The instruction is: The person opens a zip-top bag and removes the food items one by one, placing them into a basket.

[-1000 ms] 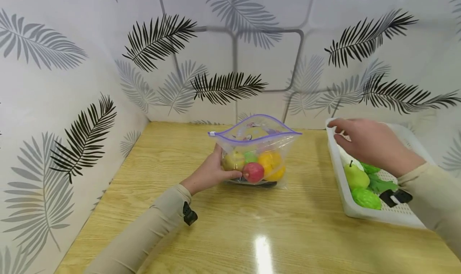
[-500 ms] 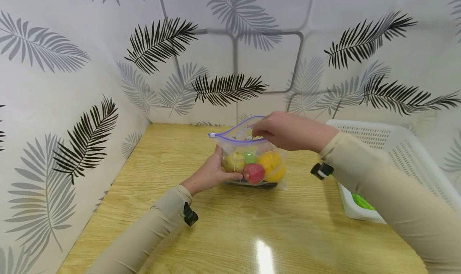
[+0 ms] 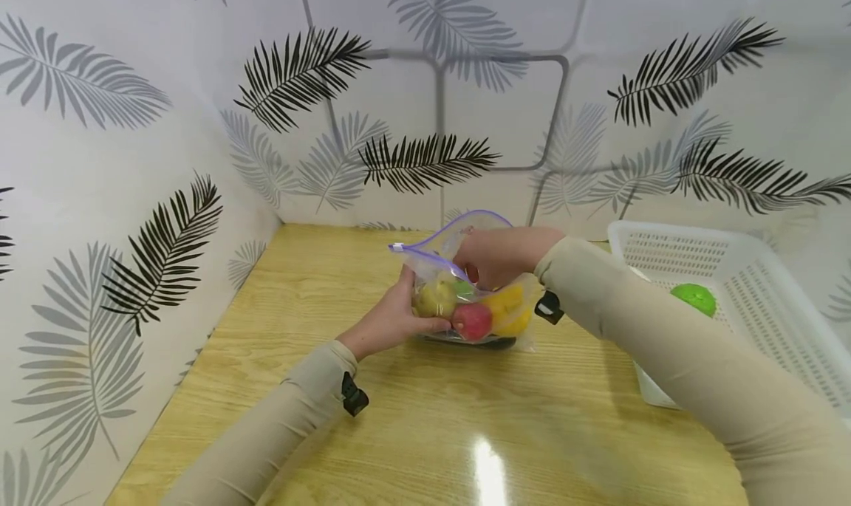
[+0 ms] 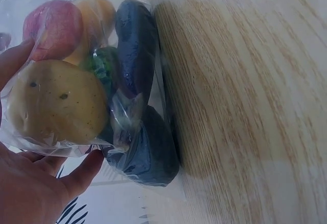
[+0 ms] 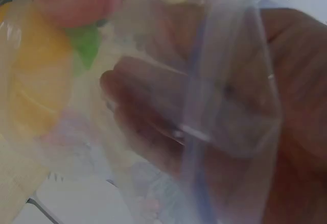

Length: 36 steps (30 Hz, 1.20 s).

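Observation:
A clear zip bag (image 3: 432, 269) with a purple seal and white slider stands on the table, its mouth parted. Through the plastic show a brownish-yellow round fruit (image 4: 56, 104), a pinkish-red fruit (image 3: 472, 321), an orange-yellow piece (image 3: 510, 308), a dark purple eggplant (image 4: 136, 45) and something green (image 3: 460, 286). My left hand (image 3: 392, 314) grips the bag's left side, thumb in front and fingers behind. My right hand (image 3: 488, 255) reaches into the mouth; in the right wrist view its loosely bent fingers (image 5: 148, 89) show blurred through plastic, with nothing visible between them.
On the right stands a white perforated basket (image 3: 784, 269) with a green vegetable (image 3: 694, 299) in it; my right forearm hides much of the rest. The patterned wall (image 3: 585, 137) closes off the back of the wooden table (image 3: 399, 417).
My right hand has moved left from above the basket and down into the bag, bending the right side of its mouth. The left hand keeps its hold on the bag.

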{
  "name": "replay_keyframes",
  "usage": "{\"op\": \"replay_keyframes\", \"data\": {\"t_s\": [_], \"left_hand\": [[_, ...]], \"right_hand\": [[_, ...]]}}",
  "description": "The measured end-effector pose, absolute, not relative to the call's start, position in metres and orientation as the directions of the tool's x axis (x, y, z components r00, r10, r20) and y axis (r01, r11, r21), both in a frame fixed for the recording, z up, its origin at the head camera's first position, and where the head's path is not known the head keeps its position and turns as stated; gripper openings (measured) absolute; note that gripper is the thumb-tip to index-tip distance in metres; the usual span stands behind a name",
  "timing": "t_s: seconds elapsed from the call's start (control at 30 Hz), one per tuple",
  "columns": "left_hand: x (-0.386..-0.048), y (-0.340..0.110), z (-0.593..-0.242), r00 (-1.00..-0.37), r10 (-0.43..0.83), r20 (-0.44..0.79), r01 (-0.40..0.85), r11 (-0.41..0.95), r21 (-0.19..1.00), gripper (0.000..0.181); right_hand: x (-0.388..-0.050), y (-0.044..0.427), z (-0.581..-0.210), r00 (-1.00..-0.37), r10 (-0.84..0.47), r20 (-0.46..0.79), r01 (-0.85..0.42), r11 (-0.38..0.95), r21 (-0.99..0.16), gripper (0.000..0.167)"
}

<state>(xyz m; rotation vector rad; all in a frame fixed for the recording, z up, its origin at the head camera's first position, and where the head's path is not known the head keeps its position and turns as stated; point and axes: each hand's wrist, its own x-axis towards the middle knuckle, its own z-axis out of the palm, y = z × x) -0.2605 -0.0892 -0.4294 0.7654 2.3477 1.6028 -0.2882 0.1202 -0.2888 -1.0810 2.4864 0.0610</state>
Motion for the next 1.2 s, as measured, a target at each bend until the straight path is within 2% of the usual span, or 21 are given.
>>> {"op": "replay_keyframes", "data": {"t_s": [0.2,0.3,0.5,0.87,1.03,1.2], "left_hand": [[-0.259,-0.089,-0.429,-0.858,0.506,0.089,0.276,0.307,0.911,0.096],[-0.259,-0.089,-0.428,-0.853,0.513,0.09,0.275,0.297,0.915,0.101],[-0.26,-0.088,-0.429,-0.842,0.528,0.107,0.283,0.264,0.922,0.105],[-0.258,-0.088,-0.432,-0.846,0.521,0.113,0.302,0.295,0.906,0.111],[-0.258,-0.087,-0.431,-0.849,0.514,0.119,0.313,0.309,0.898,0.11],[-0.258,-0.087,-0.431,-0.851,0.513,0.117,0.309,0.307,0.9,0.105]], "right_hand": [[-0.285,0.115,-0.299,-0.608,-0.647,-0.461,-0.689,0.718,-0.099,0.021],[-0.285,0.112,-0.304,-0.604,-0.642,-0.471,-0.688,0.719,-0.098,0.021],[-0.284,0.111,-0.309,-0.601,-0.643,-0.474,-0.694,0.715,-0.09,0.006],[-0.284,0.115,-0.312,-0.575,-0.683,-0.451,-0.713,0.688,-0.133,0.006],[-0.279,0.122,-0.292,-0.612,-0.687,-0.392,-0.71,0.695,-0.11,0.006],[-0.273,0.133,-0.263,-0.684,-0.673,-0.281,-0.67,0.732,-0.123,0.024]]}}
